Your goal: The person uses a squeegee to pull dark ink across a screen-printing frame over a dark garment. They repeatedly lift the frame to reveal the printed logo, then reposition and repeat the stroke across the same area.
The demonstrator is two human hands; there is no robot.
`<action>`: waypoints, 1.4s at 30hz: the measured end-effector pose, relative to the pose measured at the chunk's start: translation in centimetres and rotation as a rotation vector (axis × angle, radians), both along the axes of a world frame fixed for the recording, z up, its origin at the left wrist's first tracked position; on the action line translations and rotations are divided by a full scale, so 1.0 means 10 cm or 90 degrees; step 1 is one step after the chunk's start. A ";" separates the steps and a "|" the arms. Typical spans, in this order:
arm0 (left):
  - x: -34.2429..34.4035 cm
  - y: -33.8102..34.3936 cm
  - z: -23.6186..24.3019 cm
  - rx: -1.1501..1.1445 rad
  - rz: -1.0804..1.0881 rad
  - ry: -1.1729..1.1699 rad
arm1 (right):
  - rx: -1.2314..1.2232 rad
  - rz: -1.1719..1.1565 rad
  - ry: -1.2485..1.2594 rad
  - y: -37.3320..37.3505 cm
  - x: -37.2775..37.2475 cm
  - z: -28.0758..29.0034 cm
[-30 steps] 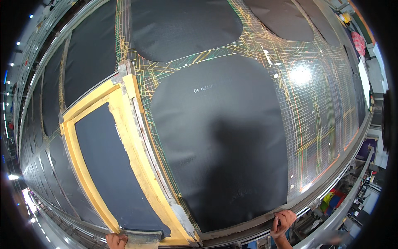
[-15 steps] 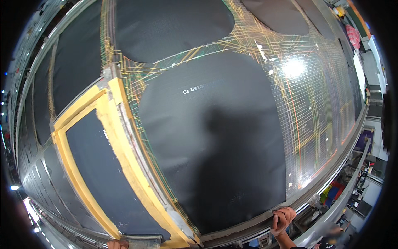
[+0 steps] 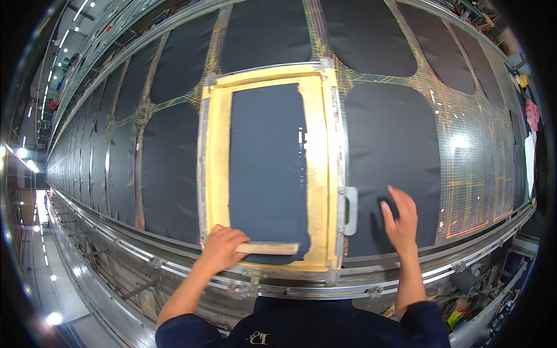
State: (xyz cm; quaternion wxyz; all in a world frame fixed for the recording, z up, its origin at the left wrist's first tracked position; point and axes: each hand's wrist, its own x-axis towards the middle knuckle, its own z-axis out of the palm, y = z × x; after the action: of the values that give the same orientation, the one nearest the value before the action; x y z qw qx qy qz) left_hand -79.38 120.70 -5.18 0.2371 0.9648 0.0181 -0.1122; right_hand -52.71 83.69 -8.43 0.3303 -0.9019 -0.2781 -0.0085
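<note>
A screen printing frame (image 3: 318,174) with yellow-taped inner borders and a dark mesh lies on the long table directly in front of me. My left hand (image 3: 222,250) is closed around the left end of a squeegee (image 3: 271,249), a pale bar lying crosswise at the near end of the mesh. Right of the frame, my right hand (image 3: 401,223) hovers over a black fabric panel (image 3: 391,145), its fingers apart and nothing in them. A metal handle plate (image 3: 350,210) sticks out from the frame's right side, between the frame and that hand.
Rows of black panels cover the table, with yellow and green line marks between them. A metal rail (image 3: 360,289) runs along the near edge. At the right end lies a shiny line-marked surface (image 3: 478,168). Tools and coloured things sit below the rail at lower right.
The view has swung left, so the frame now stands upright in the middle. My right hand has left the table's near edge and opened over the black panel. My left hand shows more fully.
</note>
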 end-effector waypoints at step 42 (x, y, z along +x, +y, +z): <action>2.58 1.71 -0.34 0.092 0.035 -0.104 | -0.274 0.347 0.101 3.27 1.28 0.10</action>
State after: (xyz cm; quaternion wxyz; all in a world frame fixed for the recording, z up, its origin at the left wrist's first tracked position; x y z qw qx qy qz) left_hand -53.59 137.83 -8.58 0.1702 0.9845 0.0331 -0.0254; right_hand -39.90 116.38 -7.41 0.1432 -0.8414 -0.4773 0.2092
